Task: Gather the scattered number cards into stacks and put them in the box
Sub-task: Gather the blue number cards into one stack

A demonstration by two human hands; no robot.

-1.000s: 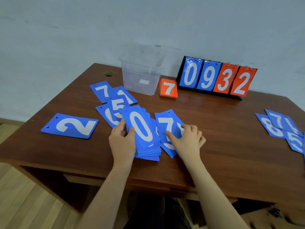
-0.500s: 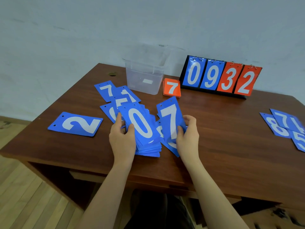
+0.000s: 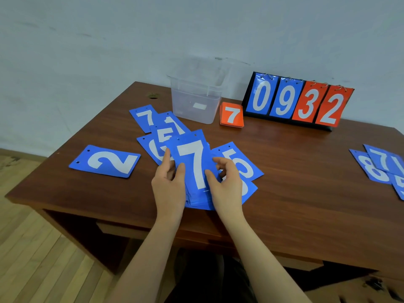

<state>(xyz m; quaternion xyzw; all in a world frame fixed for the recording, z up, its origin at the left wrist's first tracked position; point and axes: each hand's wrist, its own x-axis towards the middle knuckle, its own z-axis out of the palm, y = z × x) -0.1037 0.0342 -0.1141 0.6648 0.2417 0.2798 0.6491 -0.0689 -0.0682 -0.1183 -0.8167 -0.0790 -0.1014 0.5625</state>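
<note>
You are holding the blue stack (image 3: 197, 171) between both hands near the front edge of the table (image 3: 295, 193). Your left hand (image 3: 169, 184) is gripping its left edge, thumb lying on the top 7 card, and your right hand (image 3: 227, 184) is pinching its right edge with thumb and curled fingers. So each grip is narrow and closed on the stack.

The stack's long axis is running away from you, tilted a little leftward at its far end. The next loose cards are lying just beyond and to the right of your right grip: a blue card (image 3: 238, 162) peeking out from under that hand, touching the stack. That hand is the nearer one for it. More cards (image 3: 157, 127) are fanning out beyond your left grip, and a lone 2 card (image 3: 105, 161) is lying well off to its left.

The clear box (image 3: 196, 106) is standing straight beyond the stack, past the fanned cards, with nothing visible in it yet.
</note>
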